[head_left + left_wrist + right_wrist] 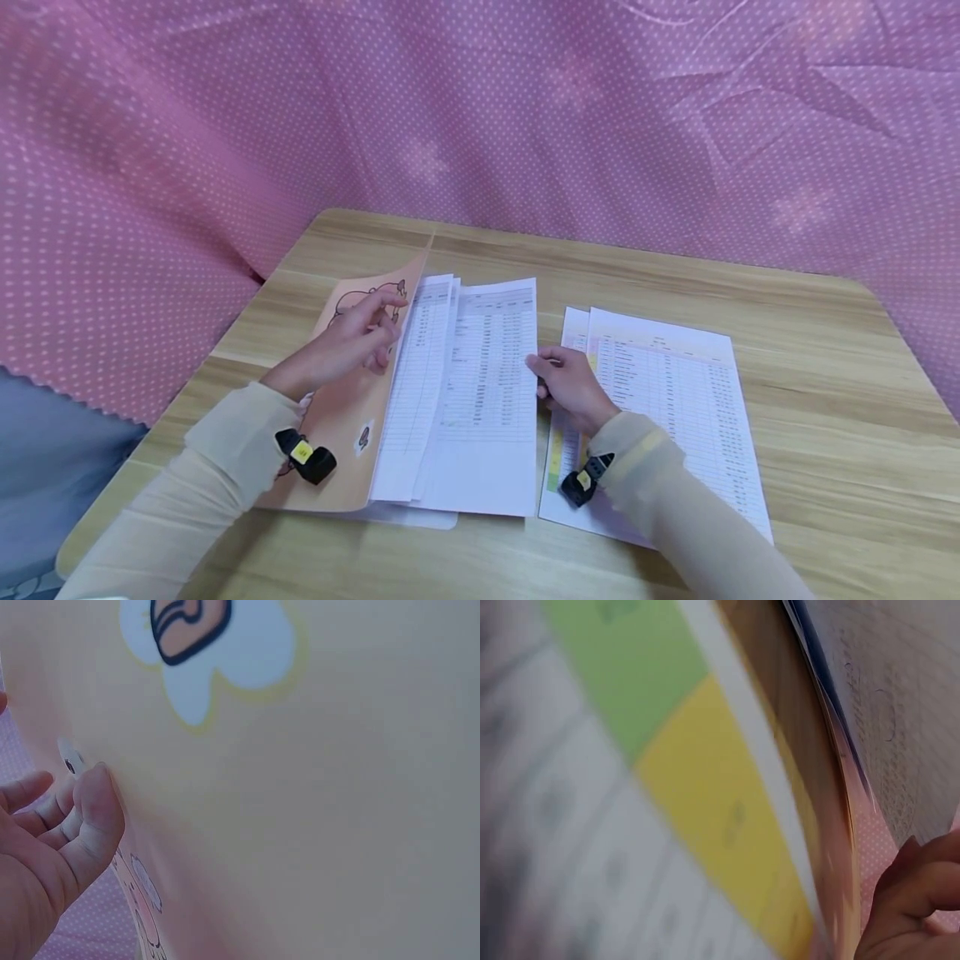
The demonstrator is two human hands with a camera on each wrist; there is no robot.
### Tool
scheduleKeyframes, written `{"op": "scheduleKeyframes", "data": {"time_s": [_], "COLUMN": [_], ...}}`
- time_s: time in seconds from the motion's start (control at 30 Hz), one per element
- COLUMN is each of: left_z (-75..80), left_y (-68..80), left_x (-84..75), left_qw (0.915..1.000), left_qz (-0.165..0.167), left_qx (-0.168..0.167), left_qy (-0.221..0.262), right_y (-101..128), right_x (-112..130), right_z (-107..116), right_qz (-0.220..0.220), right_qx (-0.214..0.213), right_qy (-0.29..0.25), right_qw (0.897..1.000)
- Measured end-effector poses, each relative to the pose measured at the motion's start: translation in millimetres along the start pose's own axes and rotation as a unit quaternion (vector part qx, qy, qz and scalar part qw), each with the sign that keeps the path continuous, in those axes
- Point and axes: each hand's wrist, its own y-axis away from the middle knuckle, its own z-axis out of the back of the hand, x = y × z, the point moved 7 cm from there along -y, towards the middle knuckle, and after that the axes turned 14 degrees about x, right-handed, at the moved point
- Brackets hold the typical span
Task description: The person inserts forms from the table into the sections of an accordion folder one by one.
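A peach folder (341, 458) with cartoon drawings lies at the left of the table, its front cover raised at a slant. Against the outside of that cover rests my left hand (356, 337), fingers extended; the left wrist view shows the hand (64, 847) beside the bent cover (300, 825). Several printed sheets (408, 417) stick out from under the cover. My right hand (570, 383) pinches the right edge of the outermost printed sheet (487, 467) between thumb and fingers. In the right wrist view, this hand (919, 900) is at the sheet's edge (907, 727).
Two overlapping printed sheets (667, 392) with yellow and green cells lie on the right, partly under my right forearm. The wooden table (825, 400) has rounded corners. A pink dotted cloth (480, 125) hangs behind it and along the sides.
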Motion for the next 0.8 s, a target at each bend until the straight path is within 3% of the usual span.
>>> {"op": "scheduleKeyframes", "data": {"time_s": [0.27, 0.8], "left_z": [-0.3, -1.0], "left_y": [0.6, 0.0], "left_x": [0.5, -1.5], "left_qw": [1.0000, 1.0000], "left_qz": [0.006, 0.004], "left_qx": [0.000, 0.000], "left_qy": [0.000, 0.004], "right_y": [-5, -21], "right_x": [2, 10], "right_z": [-17, -52], "right_qz": [-0.005, 0.001], "right_qx": [0.019, 0.049], "right_qy": [-0.025, -0.003], "right_qw": [0.999, 0.999]}}
